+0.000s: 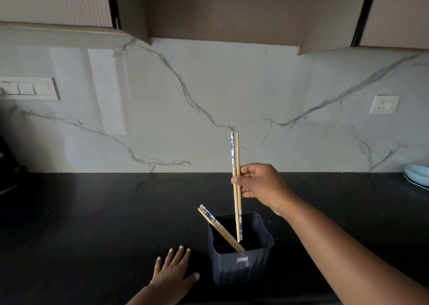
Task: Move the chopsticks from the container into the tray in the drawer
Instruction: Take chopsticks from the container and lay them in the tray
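A dark blue square container [241,267] stands on the black counter near the front. My right hand [260,184] is shut on two wooden chopsticks [235,151] with blue-and-white patterned ends, held upright above the container, their lower tips still inside its opening. Two more chopsticks [218,227] of the same kind lean against the container's left rim. My left hand [174,274] lies flat on the counter just left of the container, fingers spread, holding nothing. No drawer or tray is in view.
The black counter [92,212] meets a marble backsplash. Light blue plates [417,176] are stacked at the far right. A switch panel [27,88] and a socket [384,104] are on the wall. Cabinets hang overhead.
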Available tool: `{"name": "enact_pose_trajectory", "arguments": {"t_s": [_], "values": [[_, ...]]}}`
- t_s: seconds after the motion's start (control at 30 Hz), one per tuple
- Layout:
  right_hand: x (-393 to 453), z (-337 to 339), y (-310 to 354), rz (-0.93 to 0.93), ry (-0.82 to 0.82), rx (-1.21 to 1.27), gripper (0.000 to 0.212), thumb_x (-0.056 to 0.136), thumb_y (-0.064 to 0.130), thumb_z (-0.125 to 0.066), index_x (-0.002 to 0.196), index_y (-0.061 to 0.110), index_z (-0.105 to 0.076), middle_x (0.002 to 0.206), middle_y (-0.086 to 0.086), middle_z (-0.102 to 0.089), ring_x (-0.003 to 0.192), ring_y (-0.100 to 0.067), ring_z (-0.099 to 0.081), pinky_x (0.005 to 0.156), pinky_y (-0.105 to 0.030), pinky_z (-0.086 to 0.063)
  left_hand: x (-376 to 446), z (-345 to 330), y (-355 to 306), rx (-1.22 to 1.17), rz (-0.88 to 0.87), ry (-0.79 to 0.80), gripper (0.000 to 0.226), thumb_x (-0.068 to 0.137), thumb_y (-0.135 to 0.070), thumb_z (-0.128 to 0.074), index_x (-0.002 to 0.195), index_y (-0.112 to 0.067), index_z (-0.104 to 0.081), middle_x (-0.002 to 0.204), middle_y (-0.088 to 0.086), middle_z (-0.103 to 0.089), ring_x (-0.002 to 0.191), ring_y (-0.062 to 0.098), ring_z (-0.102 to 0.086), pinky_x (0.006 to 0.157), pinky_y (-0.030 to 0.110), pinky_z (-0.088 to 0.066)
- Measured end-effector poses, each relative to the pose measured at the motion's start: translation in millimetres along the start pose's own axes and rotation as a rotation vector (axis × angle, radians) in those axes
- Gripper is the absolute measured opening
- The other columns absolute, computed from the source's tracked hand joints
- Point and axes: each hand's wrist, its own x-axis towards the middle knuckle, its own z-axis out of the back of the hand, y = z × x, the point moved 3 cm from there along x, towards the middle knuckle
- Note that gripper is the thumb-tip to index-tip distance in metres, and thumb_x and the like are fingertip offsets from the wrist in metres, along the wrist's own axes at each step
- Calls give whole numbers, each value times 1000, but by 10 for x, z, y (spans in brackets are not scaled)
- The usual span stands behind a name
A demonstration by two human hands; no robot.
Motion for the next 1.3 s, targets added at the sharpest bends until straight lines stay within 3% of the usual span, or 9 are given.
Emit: {"name": "enact_pose_trajectory", "arguments": {"t_s": [0.07,0.17,0.3,0.53,0.83,0.97,1.03,1.13,1.3], "values": [[-37,24,131,-21,23,95,10,83,12,-74,92,15,-70,85,-5,-76,75,-17,-75,61,-25,-59,-41,341,-36,-50,-63,-141,77,92,-57,-42,154,-31,-6,164,-5,0,150,18,5,117,46,5],[-91,7,235,-53,55,171,12,84,10,-73,95,10,-70,84,-7,-77,74,-18,-75,58,-24,-58,-252,1038,-171,-53,-323,-572,63,94,-45,-46,151,-29,-23,160,-4,-22,148,17,-17,119,35,1],[-142,-95,270,-75,98,243,11,85,9,-72,96,7,-70,85,-11,-77,78,-24,-75,61,-29,-60,-640,1755,-497,135,-748,-962,51,92,-39,-53,140,-25,-43,145,8,-49,133,26,-46,111,35,-29],[-231,-266,353,-81,170,333,12,86,12,-71,96,5,-71,90,-13,-77,82,-27,-75,65,-33,-60,-924,2084,-697,384,-1095,-1060,30,91,-22,-65,121,-25,-67,132,4,-62,125,27,-56,98,40,-48],[-347,-361,383,-129,165,404,15,84,11,-73,95,2,-72,84,-16,-75,72,-25,-72,62,-33,-60,-1142,2285,-772,478,-1262,-1083,16,92,-17,-65,103,-16,-76,113,1,-73,113,23,-65,97,43,-50],[-398,-347,400,-157,204,472,22,83,11,-74,101,-2,-71,86,-19,-73,70,-28,-71,63,-34,-60,-1223,2400,-876,6,-1138,-1046,15,90,-11,-58,97,-14,-71,96,4,-74,88,22,-70,86,37,-55],[-417,-303,418,-136,200,455,18,83,11,-74,99,3,-72,89,-16,-75,74,-27,-73,64,-33,-60,-1181,2515,-911,-569,-838,-886,13,94,-17,-57,96,-25,-67,87,-1,-73,79,19,-69,73,33,-57],[-439,-250,438,-125,210,467,18,82,13,-74,99,7,-74,95,-15,-76,81,-29,-74,64,-32,-60,-1027,2623,-961,-1204,-428,-509,11,94,-23,-61,94,-14,-68,79,6,-74,71,24,-73,62,30,-59],[-498,-287,410,-126,211,426,12,84,9,-72,95,9,-74,89,-14,-77,78,-27,-75,62,-30,-59,-964,2601,-988,-1378,-275,-320,17,89,-17,-69,89,0,-68,77,13,-75,71,31,-74,59,33,-59]]}}
